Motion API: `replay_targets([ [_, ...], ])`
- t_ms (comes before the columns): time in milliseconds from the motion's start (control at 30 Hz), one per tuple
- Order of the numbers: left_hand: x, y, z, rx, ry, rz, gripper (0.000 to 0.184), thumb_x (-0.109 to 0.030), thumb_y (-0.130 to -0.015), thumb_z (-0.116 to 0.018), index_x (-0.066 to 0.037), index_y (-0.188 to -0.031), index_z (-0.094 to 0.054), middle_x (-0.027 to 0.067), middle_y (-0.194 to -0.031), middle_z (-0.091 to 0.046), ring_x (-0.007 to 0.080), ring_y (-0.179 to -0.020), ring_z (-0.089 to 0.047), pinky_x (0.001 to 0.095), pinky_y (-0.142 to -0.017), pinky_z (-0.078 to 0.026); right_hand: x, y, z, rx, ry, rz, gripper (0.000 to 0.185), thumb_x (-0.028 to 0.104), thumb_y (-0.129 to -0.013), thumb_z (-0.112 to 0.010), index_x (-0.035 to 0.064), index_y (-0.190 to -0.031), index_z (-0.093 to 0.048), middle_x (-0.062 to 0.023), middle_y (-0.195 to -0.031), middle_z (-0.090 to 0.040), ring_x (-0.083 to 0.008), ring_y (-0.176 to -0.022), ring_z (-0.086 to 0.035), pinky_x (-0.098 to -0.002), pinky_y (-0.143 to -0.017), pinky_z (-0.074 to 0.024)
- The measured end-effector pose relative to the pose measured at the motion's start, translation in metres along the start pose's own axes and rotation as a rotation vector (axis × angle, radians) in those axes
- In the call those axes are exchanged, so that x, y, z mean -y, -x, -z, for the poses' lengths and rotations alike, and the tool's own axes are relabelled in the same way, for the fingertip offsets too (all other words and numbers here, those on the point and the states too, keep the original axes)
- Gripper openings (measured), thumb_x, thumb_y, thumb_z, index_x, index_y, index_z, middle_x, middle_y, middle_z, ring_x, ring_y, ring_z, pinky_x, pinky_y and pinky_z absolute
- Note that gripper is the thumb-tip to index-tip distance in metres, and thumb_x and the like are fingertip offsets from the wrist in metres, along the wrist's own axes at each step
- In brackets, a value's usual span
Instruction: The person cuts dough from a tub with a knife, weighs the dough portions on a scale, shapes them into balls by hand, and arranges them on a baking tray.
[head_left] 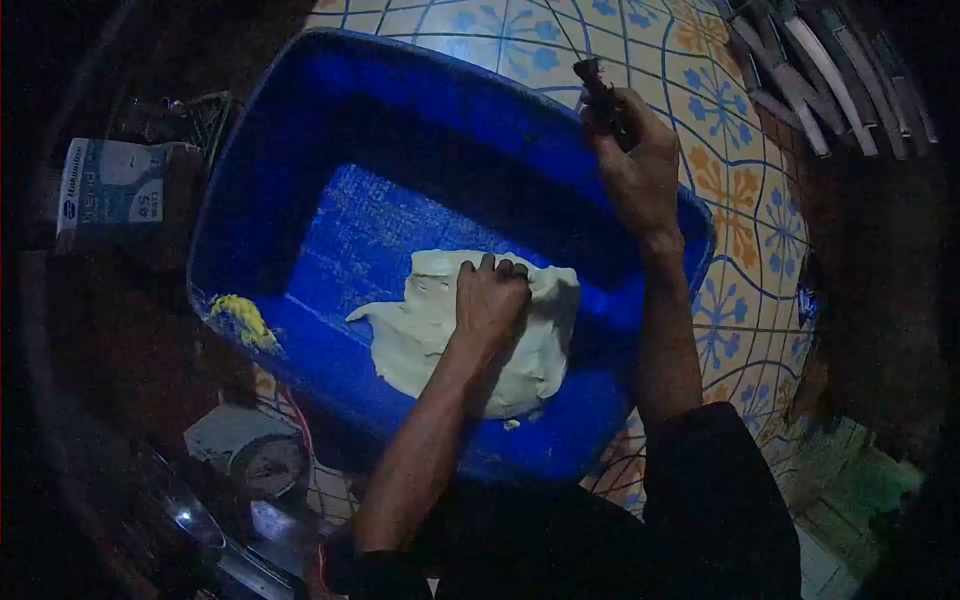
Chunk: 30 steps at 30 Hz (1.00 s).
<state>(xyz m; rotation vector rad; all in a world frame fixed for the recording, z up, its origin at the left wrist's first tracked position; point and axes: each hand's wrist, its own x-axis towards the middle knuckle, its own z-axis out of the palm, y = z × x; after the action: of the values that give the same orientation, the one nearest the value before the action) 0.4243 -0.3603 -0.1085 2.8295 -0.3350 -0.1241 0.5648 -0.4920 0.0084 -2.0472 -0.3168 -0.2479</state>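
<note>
We press our left hand point(492, 300), its grip curled together in a fist, on the pale dough point(410, 345) lying on the bottom of the blue plastic tub point(370, 220), while our right hand point(638, 165), raised by the tub's rim, has its grip clamped on a dark object point(597, 88) we cannot identify.

Left hand point(490, 303): fingertips hidden. Scale dial point(270, 467) unreadable.

Here's the dough point(420, 330) in the tub point(370, 215), towards six o'clock, left fingers point(487, 263) on top; a lump point(243, 322) at the tub's edge past eight; outside, package point(115, 190) past nine, scale point(268, 465) past seven, sticks point(825, 75) at two.
</note>
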Motion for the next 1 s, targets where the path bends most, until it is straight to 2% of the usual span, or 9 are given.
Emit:
replay_targets([
  [133, 0.002, -0.003, 0.003, -0.072, 0.061, 0.049, 0.009, -0.016, -0.070, -0.063, -0.008, -0.074, -0.065, 0.0084, -0.075, -0.065, 0.0243, -0.079, -0.061, 0.0394, -0.067, -0.043, -0.006, 0.001, -0.003, -0.020, -0.020, 0.072, 0.020, 0.009, -0.081, -0.061, -0.0009, -0.098, -0.061, -0.0145, -0.077, -0.067, -0.0194, -0.072, -0.066, -0.0322, -0.065, -0.0497],
  [333, 0.019, -0.014, 0.016, -0.445, 0.376, 0.256, 0.017, -0.015, -0.083, -0.059, 0.000, -0.089, -0.066, 0.0151, -0.071, -0.064, 0.0299, -0.062, -0.062, 0.0407, -0.060, -0.048, -0.006, 0.002, 0.000, 0.022, -0.022, 0.031, 0.022, 0.008, -0.080, -0.061, -0.0009, -0.100, -0.061, -0.0154, -0.080, -0.067, -0.0203, -0.074, -0.067, -0.0323, -0.067, -0.0508],
  [400, 0.026, -0.022, 0.044, -0.315, 0.725, 0.641, 0.017, -0.012, -0.083, -0.058, -0.002, -0.094, -0.065, 0.0166, -0.083, -0.066, 0.0315, -0.074, -0.063, 0.0407, -0.073, -0.046, -0.006, 0.002, 0.000, 0.020, -0.030, 0.048, 0.022, 0.007, -0.080, -0.060, -0.0010, -0.100, -0.061, -0.0155, -0.080, -0.067, -0.0200, -0.074, -0.067, -0.0323, -0.067, -0.0509],
  [533, 0.047, -0.019, 0.031, -0.306, 0.883, 0.573, 0.019, -0.008, -0.082, -0.059, -0.002, -0.099, -0.065, 0.0163, -0.090, -0.066, 0.0319, -0.081, -0.063, 0.0403, -0.077, -0.047, -0.005, 0.003, -0.003, 0.011, -0.047, 0.081, 0.023, 0.005, -0.079, -0.059, -0.0014, -0.101, -0.061, -0.0151, -0.082, -0.068, -0.0192, -0.074, -0.067, -0.0324, -0.068, -0.0513],
  [633, 0.042, -0.018, 0.013, -0.273, 0.609, 0.202, 0.028, -0.005, -0.077, -0.061, -0.004, -0.105, -0.065, 0.0133, -0.101, -0.065, 0.0287, -0.095, -0.057, 0.0371, -0.084, -0.046, -0.004, 0.003, -0.003, 0.048, -0.023, 0.074, 0.023, 0.004, -0.079, -0.059, -0.0010, -0.102, -0.061, -0.0150, -0.083, -0.068, -0.0195, -0.074, -0.067, -0.0326, -0.068, -0.0513],
  [767, 0.023, -0.015, -0.016, 0.054, 0.452, 0.013, 0.032, -0.003, -0.069, -0.064, -0.005, -0.102, -0.064, 0.0134, -0.094, -0.064, 0.0323, -0.089, -0.056, 0.0388, -0.081, -0.046, 0.002, 0.004, 0.000, 0.140, -0.010, -0.018, 0.023, 0.006, -0.085, -0.059, -0.0019, -0.107, -0.061, -0.0113, -0.092, -0.067, -0.0157, -0.086, -0.064, -0.0291, -0.079, -0.0504],
  [867, 0.026, -0.017, -0.020, -0.036, 0.492, -0.045, 0.026, -0.004, -0.068, -0.064, -0.003, -0.093, -0.065, 0.0155, -0.092, -0.063, 0.0335, -0.085, -0.055, 0.0411, -0.078, -0.046, 0.002, 0.004, -0.003, 0.131, 0.024, -0.059, 0.024, 0.007, -0.084, -0.060, -0.0019, -0.107, -0.061, -0.0112, -0.092, -0.067, -0.0151, -0.086, -0.064, -0.0291, -0.078, -0.0502],
  [933, 0.024, -0.016, -0.006, 0.040, 0.528, 0.089, 0.019, -0.006, -0.073, -0.064, -0.001, -0.092, -0.065, 0.0138, -0.089, -0.064, 0.0272, -0.082, -0.058, 0.0385, -0.075, -0.047, -0.003, 0.004, -0.004, 0.098, 0.033, 0.015, 0.024, 0.005, -0.084, -0.058, -0.0011, -0.107, -0.061, -0.0099, -0.090, -0.067, -0.0139, -0.083, -0.064, -0.0286, -0.075, -0.0498],
  [1000, 0.032, -0.014, 0.000, 0.235, 0.963, 0.342, 0.018, -0.010, -0.078, -0.064, 0.000, -0.093, -0.065, 0.0113, -0.084, -0.065, 0.0198, -0.079, -0.061, 0.0345, -0.072, -0.048, -0.004, 0.004, -0.004, 0.106, -0.010, 0.015, 0.024, 0.005, -0.084, -0.059, -0.0008, -0.107, -0.061, -0.0097, -0.090, -0.067, -0.0138, -0.084, -0.064, -0.0285, -0.075, -0.0496],
])
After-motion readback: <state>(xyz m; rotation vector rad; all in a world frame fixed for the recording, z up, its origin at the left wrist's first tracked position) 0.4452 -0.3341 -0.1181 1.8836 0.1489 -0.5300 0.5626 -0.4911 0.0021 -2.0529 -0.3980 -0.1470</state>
